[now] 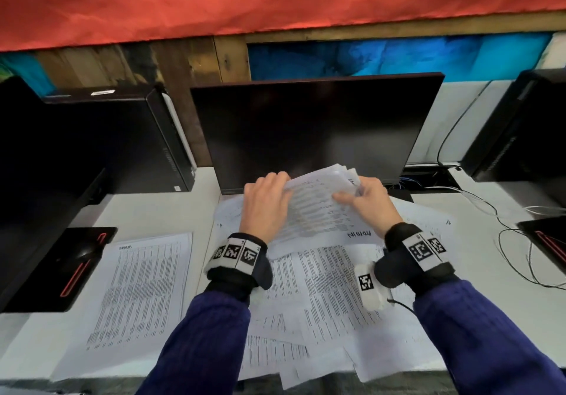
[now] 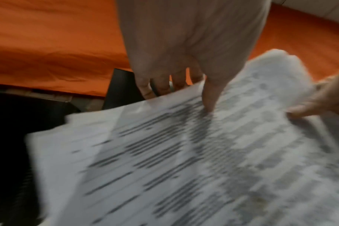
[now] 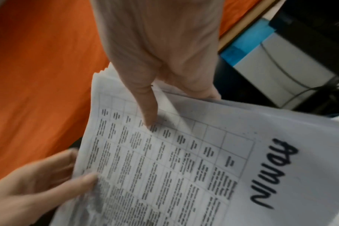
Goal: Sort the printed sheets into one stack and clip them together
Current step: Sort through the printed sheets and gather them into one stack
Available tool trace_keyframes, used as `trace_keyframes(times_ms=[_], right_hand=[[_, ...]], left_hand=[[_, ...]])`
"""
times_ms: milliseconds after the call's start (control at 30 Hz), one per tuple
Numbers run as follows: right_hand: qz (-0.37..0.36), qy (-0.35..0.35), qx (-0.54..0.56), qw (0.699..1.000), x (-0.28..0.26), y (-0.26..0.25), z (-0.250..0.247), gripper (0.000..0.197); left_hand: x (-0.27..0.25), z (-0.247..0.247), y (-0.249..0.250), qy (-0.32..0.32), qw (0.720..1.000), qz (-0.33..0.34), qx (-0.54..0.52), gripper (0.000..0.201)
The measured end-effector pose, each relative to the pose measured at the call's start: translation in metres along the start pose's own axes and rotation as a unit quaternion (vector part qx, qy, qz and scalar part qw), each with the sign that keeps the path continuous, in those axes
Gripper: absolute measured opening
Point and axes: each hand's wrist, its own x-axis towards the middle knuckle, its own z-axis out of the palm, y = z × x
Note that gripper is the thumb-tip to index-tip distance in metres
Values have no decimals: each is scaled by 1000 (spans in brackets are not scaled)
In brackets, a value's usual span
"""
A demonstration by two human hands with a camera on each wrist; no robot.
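1. Both hands hold a bundle of printed sheets (image 1: 318, 201) raised above the desk (image 1: 147, 210), just in front of the dark monitor (image 1: 312, 131).
2. Left hand (image 1: 266, 207): thumb on top of the bundle's left edge, fingers curled behind it, clamped on the paper.
3. Right hand (image 1: 367, 201): thumb pressed on the top page, fingers under the right edge, clamped likewise.
4. Top page carries a printed table and handwritten lettering near the right hand.
5. Loose sheets (image 1: 321, 296) lie spread on the desk beneath the forearms; a single sheet (image 1: 141, 290) lies apart to the left.
6. A mouse (image 1: 82, 253) sits on a black pad at far left.
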Motion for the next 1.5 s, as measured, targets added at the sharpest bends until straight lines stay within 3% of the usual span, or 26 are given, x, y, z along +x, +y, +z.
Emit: trace_keyframes(times_ms=[100, 167, 200, 300, 367, 467, 633, 767, 867, 967, 1100, 1200, 1267, 1400, 1500], right_hand=[[46, 14, 90, 995, -8, 22, -12, 20], [68, 18, 134, 988, -14, 34, -19, 23], [78, 15, 156, 985, -16, 39, -21, 24], [99, 14, 218, 971, -19, 45, -16, 22], [111, 15, 256, 960, -20, 48, -10, 22], [121, 7, 263, 957, -24, 62, -2, 37], [155, 10, 241, 958, -33, 81, 22, 50], [124, 54, 251, 959, -31, 73, 39, 22], [83, 74, 221, 969, -30, 72, 37, 16], [47, 116, 139, 982, -30, 76, 33, 34], [-96, 181, -15, 979, -30, 71, 32, 55], [-170, 137, -209, 953, -31, 66, 31, 54], [-182, 100, -299, 931, -30, 68, 29, 55], [-180, 73, -385, 902, -25, 74, 28, 63], [-162, 65, -389, 905, -22, 75, 28, 72]], left_hand=[[-7, 0, -32, -27, 995, -66, 75, 26], [-13, -1, -52, 0, 988, -152, -5, 29], [-16, -1, -59, 20, 972, -205, -116, 28], [-24, 0, -62, 24, 856, -286, -431, 35], [-30, 5, -56, 31, 804, -304, -510, 42], [-41, 17, -50, 66, 771, -343, -532, 50], [-58, 40, -43, 46, 781, -379, -494, 39], [-55, 44, -40, 64, 787, -385, -478, 30], [-56, 42, -42, 88, 777, -398, -479, 29], [-60, 39, -42, 101, 766, -396, -497, 37], [-54, 35, -30, 112, 757, -395, -508, 36], [-43, 35, -26, 117, 750, -435, -484, 37], [-37, 36, -24, 122, 758, -446, -460, 39], [-28, 37, -24, 134, 769, -453, -432, 35], [-26, 34, -24, 141, 773, -446, -430, 26]])
